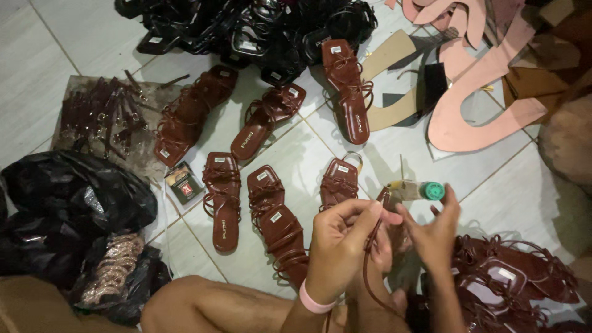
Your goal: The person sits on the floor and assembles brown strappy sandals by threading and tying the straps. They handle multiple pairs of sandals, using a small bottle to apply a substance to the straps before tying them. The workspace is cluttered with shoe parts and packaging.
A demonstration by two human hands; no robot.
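Note:
My left hand [340, 243] pinches a thin dark-brown strap [370, 246] that hangs down from its fingers. My right hand [435, 237] is beside it, holding a small glue bottle [414, 190] with a green cap, its tip at the top of the strap. A pink band sits on my left wrist. Several brown strappy sandals [265, 197] lie on the tiled floor in front of my hands. More brown sandals [512, 277] are stacked at my right.
A pile of black sandals [259, 28] lies at the top. Loose brown straps [102, 114] rest on a board at left. Black plastic bags [68, 203] and pale rings [117, 265] sit lower left. Pink and tan cut-out sheets [481, 86] lie at upper right. My knee [203, 305] is below.

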